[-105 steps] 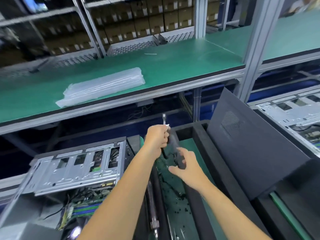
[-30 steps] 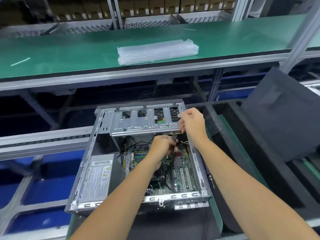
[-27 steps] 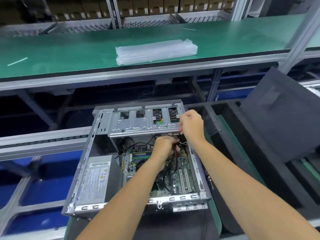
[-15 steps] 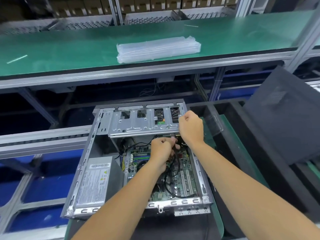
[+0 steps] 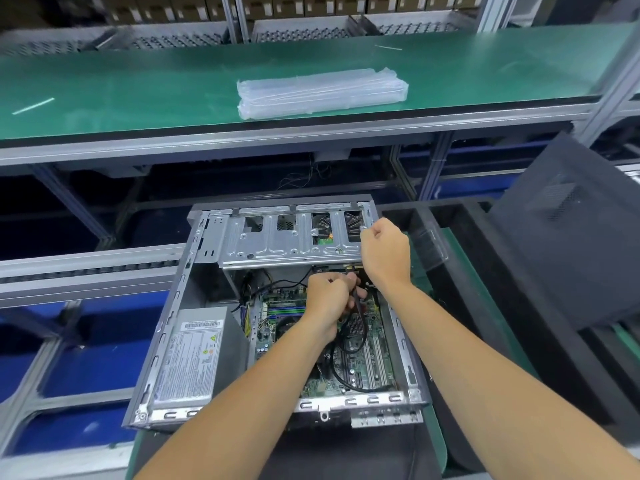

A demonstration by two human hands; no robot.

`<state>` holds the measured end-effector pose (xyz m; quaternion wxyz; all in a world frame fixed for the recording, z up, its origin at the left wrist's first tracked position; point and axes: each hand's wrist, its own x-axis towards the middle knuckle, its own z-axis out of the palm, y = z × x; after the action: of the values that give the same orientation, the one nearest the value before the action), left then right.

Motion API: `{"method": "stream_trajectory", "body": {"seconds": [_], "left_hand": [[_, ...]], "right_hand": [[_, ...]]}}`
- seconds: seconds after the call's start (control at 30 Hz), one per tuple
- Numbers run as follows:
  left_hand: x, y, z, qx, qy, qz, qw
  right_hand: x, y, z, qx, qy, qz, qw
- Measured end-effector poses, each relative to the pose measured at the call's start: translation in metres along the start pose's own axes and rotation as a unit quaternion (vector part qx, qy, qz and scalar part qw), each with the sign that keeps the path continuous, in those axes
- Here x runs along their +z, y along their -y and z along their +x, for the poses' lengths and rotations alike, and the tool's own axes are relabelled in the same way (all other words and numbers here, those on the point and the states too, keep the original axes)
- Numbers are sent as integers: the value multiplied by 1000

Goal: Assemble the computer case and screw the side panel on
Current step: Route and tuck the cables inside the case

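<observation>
My left hand (image 5: pixel 327 299) pinches a black cable (image 5: pixel 349 358) inside the open computer case (image 5: pixel 166 344). At one o'clock from it, my right hand (image 5: pixel 384 251) is curled on the drive cage (image 5: pixel 277 240) edge, seemingly gripping it.

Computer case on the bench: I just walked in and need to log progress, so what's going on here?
A person is working inside the open case, which lies on its side. The left hand pinches a black cable over the motherboard. The right hand grips the right end of the drive cage. The side panel is not on yet; it leans off to the right.
</observation>
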<state>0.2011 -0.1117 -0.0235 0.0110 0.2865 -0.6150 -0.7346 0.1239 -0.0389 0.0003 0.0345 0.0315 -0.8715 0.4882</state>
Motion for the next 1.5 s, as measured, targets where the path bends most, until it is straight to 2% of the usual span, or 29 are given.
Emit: {"method": "stream_trajectory", "body": {"seconds": [0.23,0.4,0.7,0.87,0.93,1.03,1.1,1.2,1.27,1.37,1.5], "left_hand": [[0,1,2,23,-7,8,1000],[1,-2,1,-1,-19,-9,1000],[13,-9,1,-52,-94,-64,992],[9,-10,4,-70,-61,-67,993],[-2,-12,8,-79,-3,-14,997],[-26,-13,13,-80,86,131,984],[-41,-11,17,-90,99,206,969],[-61,-14,21,-113,113,201,967],[-74,-17,27,-88,110,265,954],[-87,-18,33,4,73,391,918],[-89,-17,37,116,134,524,833]], "right_hand": [[0,0,-1,-3,-4,2,1000],[0,-1,-1,-5,1,1,1000],[0,0,-7,-26,9,-20,999],[-1,0,-9,-29,12,-17,999],[-1,1,-8,-31,13,-17,999],[-2,1,-8,-23,11,-15,1000],[-1,0,-7,-19,11,-13,1000],[-1,1,-7,-16,18,-10,1000],[-1,0,-6,-16,22,-9,1000],[-1,1,-5,-21,22,-19,999],[0,0,-4,-23,26,-29,999]]}}
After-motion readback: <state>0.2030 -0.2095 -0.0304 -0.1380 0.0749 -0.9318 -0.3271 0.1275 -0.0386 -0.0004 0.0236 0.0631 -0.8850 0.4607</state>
